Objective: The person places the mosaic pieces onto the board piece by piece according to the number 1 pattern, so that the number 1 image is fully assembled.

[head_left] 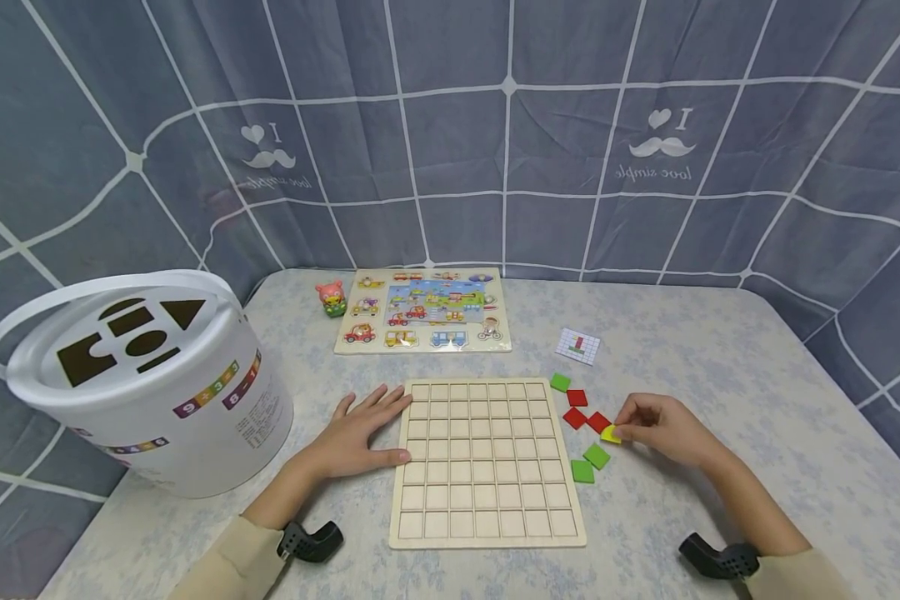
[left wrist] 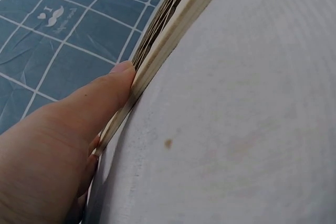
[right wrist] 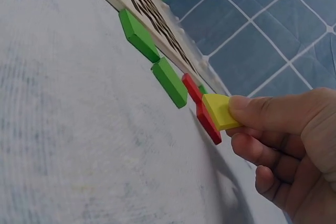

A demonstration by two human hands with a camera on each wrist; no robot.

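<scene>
Right now the right hand [head_left: 663, 429] pinches a yellow tile [right wrist: 220, 110] between thumb and fingertips, just beside a red tile [head_left: 598, 422] on the table [head_left: 720, 375]. Green tiles [head_left: 589, 463] lie near, right of the grid board [head_left: 483, 458]. Across it, the left hand [head_left: 360, 433] rests flat, fingers straight, thumb [left wrist: 100, 100] touching the board's left edge. A white bucket [head_left: 142, 383] stands further left.
</scene>
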